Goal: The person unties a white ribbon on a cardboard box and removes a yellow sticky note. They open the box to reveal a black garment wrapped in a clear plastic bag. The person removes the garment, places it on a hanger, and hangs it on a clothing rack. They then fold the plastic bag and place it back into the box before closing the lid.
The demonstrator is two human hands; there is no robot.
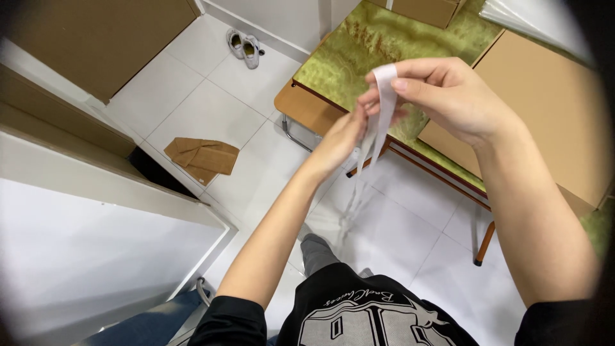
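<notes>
Head view shows us pinching the white strip (383,102) at its top in our right hand (448,96), left hand (339,138) gripping lower, its length hanging floorward beside the surface's (333,64) near edge.

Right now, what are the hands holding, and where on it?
A white strip: the right hand pinches its top end, the left hand grips it just below; the rest hangs loose.

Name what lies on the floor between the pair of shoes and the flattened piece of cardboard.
Only bare white floor tiles lie between the shoes and the cardboard piece, as the head view shows.
</notes>
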